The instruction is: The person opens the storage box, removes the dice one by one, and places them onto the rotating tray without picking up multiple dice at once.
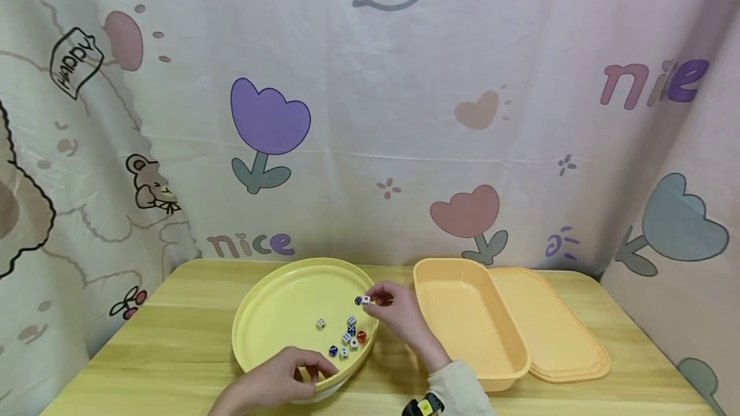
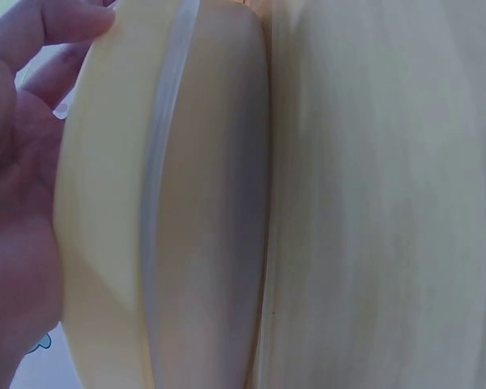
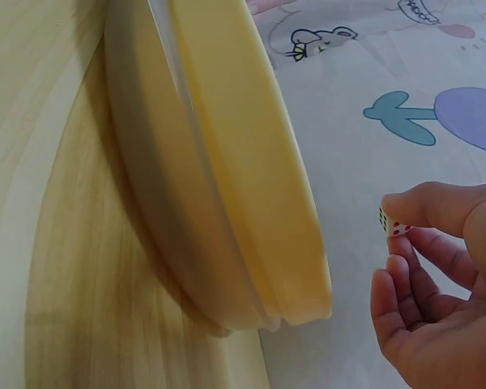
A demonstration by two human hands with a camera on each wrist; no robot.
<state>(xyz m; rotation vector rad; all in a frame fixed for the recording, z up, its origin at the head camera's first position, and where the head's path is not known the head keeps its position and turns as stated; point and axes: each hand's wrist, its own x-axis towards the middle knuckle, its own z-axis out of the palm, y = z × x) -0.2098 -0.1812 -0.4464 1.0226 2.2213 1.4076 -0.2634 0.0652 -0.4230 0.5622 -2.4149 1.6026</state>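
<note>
A round yellow tray [image 1: 283, 313] holds several dice, white, blue and red, grouped toward its right side. My right hand [image 1: 399, 310] pinches a white die [image 3: 395, 227] with coloured dots between thumb and finger, above the tray's right rim. Right beside that die in the head view is a blue die [image 1: 358, 300]. At the tray's near rim is my left hand [image 1: 277, 377], holding the edge with thumb and fingers. A red die [image 1: 361, 337] lies among the white ones, and a single white die [image 1: 320, 324] sits apart nearer the middle.
Right of the tray stands an orange rectangular box [image 1: 462, 313], with a flat orange lid [image 1: 555, 326] lying beside it. The wooden table [image 1: 173, 339] ends at a printed curtain [image 1: 358, 114] behind. My right wrist wears a dark band [image 1: 424, 406].
</note>
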